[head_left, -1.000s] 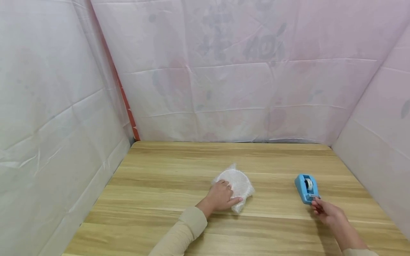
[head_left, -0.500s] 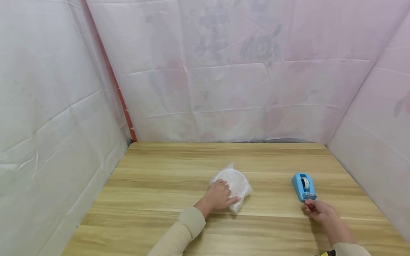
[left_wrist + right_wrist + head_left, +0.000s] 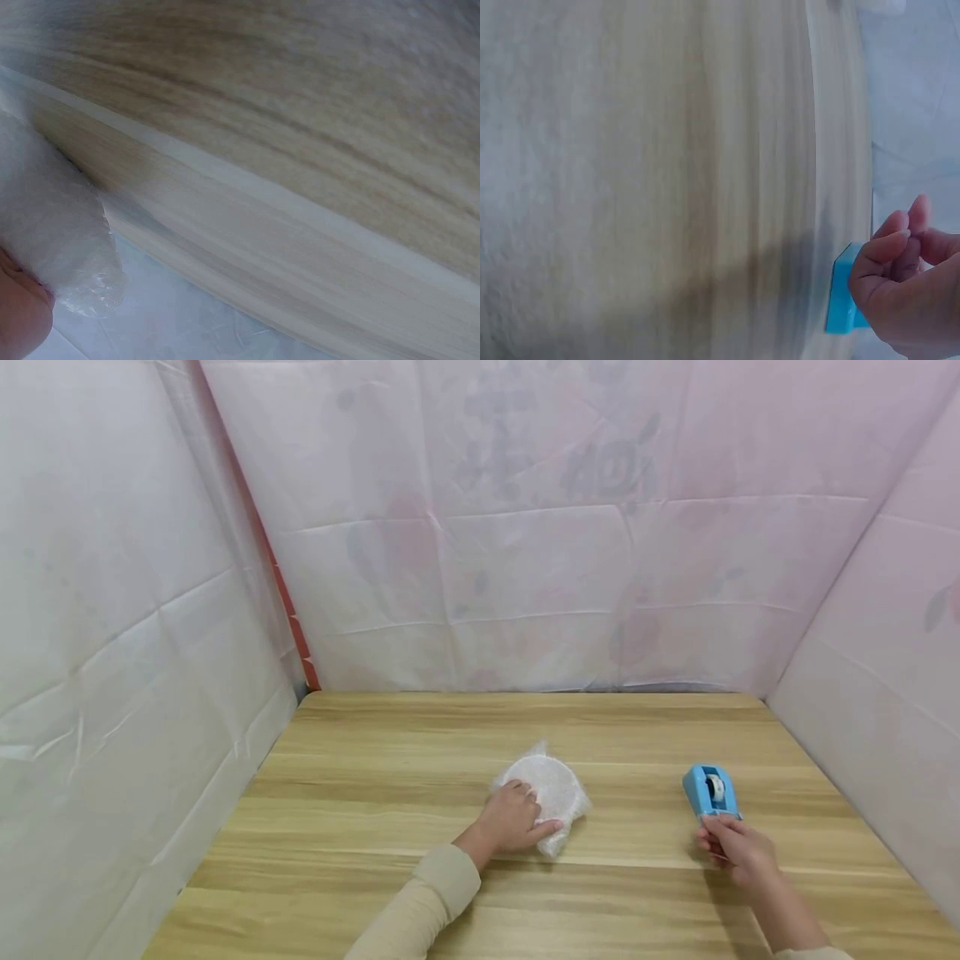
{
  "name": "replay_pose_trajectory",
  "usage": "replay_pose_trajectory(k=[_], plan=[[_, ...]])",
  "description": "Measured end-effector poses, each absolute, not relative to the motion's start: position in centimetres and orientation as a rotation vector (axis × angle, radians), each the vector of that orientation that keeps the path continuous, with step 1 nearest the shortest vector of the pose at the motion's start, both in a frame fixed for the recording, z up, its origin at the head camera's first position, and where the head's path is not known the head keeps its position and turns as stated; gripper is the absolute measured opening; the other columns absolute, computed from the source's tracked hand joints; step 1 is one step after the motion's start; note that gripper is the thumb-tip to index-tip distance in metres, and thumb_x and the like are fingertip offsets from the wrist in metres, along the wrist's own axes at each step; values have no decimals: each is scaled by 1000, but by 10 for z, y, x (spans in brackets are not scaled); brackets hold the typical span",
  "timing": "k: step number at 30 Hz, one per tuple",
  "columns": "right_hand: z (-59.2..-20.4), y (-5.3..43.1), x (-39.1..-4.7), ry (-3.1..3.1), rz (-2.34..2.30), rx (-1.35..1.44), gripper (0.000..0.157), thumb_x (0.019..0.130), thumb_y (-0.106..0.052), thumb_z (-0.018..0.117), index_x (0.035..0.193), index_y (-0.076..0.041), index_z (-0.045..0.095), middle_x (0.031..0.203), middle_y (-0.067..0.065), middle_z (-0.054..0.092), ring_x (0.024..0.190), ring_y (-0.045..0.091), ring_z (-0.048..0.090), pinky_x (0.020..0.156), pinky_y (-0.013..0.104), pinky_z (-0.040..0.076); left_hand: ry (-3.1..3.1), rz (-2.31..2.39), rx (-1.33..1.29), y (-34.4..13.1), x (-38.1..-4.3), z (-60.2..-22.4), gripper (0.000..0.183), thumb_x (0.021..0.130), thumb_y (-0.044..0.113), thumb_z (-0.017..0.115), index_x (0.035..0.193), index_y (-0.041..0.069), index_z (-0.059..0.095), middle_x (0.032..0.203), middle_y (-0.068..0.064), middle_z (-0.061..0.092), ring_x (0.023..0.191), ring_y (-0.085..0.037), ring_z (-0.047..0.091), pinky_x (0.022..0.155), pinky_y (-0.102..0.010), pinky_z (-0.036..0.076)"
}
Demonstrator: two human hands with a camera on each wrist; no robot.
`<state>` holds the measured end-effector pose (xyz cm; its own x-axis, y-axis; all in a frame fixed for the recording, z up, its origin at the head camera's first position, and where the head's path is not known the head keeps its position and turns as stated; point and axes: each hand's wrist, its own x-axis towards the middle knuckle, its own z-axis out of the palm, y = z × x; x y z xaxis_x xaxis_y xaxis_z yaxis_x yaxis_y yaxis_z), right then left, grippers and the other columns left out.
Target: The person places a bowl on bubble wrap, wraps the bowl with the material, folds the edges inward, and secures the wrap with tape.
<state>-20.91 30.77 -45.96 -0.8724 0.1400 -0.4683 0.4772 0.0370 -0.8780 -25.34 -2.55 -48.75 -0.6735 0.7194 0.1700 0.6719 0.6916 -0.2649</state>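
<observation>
Head view: left hand [image 3: 512, 821] pressing flat on bubble-wrap bundle [image 3: 551, 789] mid-table [image 3: 390, 793], pinning wrap closed; right hand [image 3: 731, 846] pinching at tape dispenser [image 3: 707, 789] cutter end, prob. gripping tape.

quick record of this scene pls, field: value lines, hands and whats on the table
left hand: rests on the bubble-wrapped bundle, fingers spread over it
right hand: at the near end of the blue tape dispenser, fingertips pinched together; whether they hold tape cannot be told
bundle: round, white, near the table's middle
dispenser: upright on the table, to the right of the bundle, apart from it
table: light wood grain
surround: pale plastic sheeting on three sides
</observation>
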Motion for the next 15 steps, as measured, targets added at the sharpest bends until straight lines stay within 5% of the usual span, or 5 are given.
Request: replay_pose_trajectory(k=[7, 11, 15], plan=[[-450, 278, -210, 2240, -1850, 531, 16, 94, -32, 52, 80, -34, 61, 65, -21, 65, 63, -3, 62, 60, 22, 48, -2620, 282, -1109, -27, -253, -487, 55, 95, 55, 31, 71, 20, 66, 77, 6, 64, 87, -10, 58, 91, -25, 42], [-448, 261, -214, 2282, -1867, 480, 15, 94, -28, 52, 96, -20, 64, 66, -18, 66, 63, -1, 63, 60, 22, 50, -2630, 283, -1105, -26, -252, -485, 55, 95, 55, 30, 71, 20, 66, 77, 6, 64, 87, -10, 58, 91, -25, 42], [-447, 244, -217, 2354, -1838, 427, 32, 95, -26, 51, 114, -1, 57, 66, -17, 66, 63, 0, 64, 61, 22, 51, -2660, 284, -1100, -25, -252, -484, 56, 95, 55, 29, 72, 19, 66, 80, 6, 65, 89, -11, 58, 92, -25, 41]])
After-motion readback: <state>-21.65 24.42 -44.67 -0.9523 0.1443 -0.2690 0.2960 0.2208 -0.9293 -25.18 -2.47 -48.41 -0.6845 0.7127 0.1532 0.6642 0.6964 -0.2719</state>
